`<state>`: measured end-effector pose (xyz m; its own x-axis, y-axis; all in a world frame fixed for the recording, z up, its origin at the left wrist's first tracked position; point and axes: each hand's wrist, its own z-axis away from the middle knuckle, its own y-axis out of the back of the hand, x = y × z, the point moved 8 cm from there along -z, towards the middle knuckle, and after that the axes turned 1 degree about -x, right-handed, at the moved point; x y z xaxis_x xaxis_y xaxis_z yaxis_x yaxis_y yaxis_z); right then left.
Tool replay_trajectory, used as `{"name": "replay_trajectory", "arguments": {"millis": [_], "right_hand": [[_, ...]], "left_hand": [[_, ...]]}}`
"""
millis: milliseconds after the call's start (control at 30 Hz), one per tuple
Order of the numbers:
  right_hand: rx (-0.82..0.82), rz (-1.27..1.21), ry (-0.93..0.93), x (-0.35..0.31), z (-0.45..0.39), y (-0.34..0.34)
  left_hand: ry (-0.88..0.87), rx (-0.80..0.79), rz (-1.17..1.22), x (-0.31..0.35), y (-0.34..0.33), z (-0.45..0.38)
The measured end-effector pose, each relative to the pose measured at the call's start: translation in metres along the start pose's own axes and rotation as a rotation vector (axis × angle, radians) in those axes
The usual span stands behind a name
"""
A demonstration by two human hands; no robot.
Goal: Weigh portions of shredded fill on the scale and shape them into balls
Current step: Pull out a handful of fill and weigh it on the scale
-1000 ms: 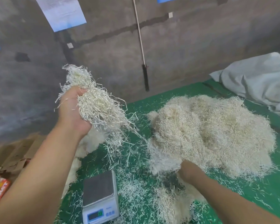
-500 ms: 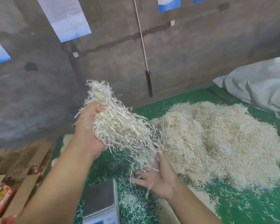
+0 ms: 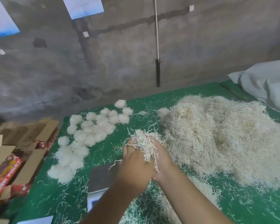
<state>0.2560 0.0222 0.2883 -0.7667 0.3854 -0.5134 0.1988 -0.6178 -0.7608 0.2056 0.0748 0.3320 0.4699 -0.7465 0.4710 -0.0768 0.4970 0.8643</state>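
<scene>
Nearest, the left hand (image 3: 134, 165) and right hand (image 3: 162, 160) were cupped and pressed together around a clump of shredded fill (image 3: 144, 141), with strands spilling over the fingers. Just beneath the left hand sat the scale (image 3: 100, 177), its pan bare. The fill looked feather-light, springy and loose, likely to shed strands, so it probably needed enclosing from all sides in both palms rather than pinching. To the right of the hands rose the big fill pile (image 3: 217, 138); beyond and left of them, finished balls (image 3: 90, 128) lay clustered on the green desk (image 3: 152, 97).
</scene>
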Motion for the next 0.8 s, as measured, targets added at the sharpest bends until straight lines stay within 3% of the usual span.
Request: {"name": "replay_trajectory", "arguments": {"millis": [67, 167, 267, 300, 367, 433, 500, 567, 600, 633, 667, 733, 800], "right_hand": [[0.097, 0.017, 0.056, 0.004, -0.003, 0.015], [0.204, 0.067, 0.117, 0.002, -0.006, 0.025], [0.328, 0.013, 0.115, -0.001, -0.006, 0.037], [0.346, -0.015, 0.114, 0.001, -0.008, 0.041], [0.324, -0.014, 0.079, 0.010, -0.007, 0.036], [0.231, 0.077, 0.016, 0.023, -0.008, 0.020], [0.121, 0.258, -0.041, 0.037, -0.001, -0.008], [0.144, 0.570, -0.021, 0.046, 0.001, -0.017], [0.172, 0.803, 0.045, 0.047, 0.002, -0.017], [0.158, 1.067, 0.161, 0.044, 0.003, -0.019], [0.100, 1.273, 0.296, 0.045, 0.004, -0.025], [0.009, 1.450, 0.455, 0.055, 0.006, -0.031], [0.012, 1.525, 0.512, 0.057, 0.012, -0.037]], "left_hand": [[-0.052, -0.081, 0.089, 0.000, 0.002, 0.016], [-0.101, 0.001, 0.359, -0.017, 0.018, 0.033], [0.031, 0.017, 0.742, -0.060, 0.021, 0.039], [0.161, -0.087, 0.913, -0.074, 0.005, 0.038], [0.596, -0.335, 1.553, -0.086, -0.040, 0.046], [0.801, -0.494, 1.886, -0.079, -0.066, 0.056], [0.954, -0.439, 1.888, -0.088, -0.066, 0.058], [0.941, -0.303, 1.810, -0.094, -0.055, 0.044], [0.930, -0.259, 1.829, -0.093, -0.049, 0.040], [0.783, -0.399, 1.828, -0.074, -0.044, 0.037], [0.684, -0.374, 1.854, -0.073, -0.036, 0.035], [0.761, -0.204, 1.878, -0.091, -0.040, 0.034], [0.768, -0.193, 1.842, -0.094, -0.040, 0.035]]}}
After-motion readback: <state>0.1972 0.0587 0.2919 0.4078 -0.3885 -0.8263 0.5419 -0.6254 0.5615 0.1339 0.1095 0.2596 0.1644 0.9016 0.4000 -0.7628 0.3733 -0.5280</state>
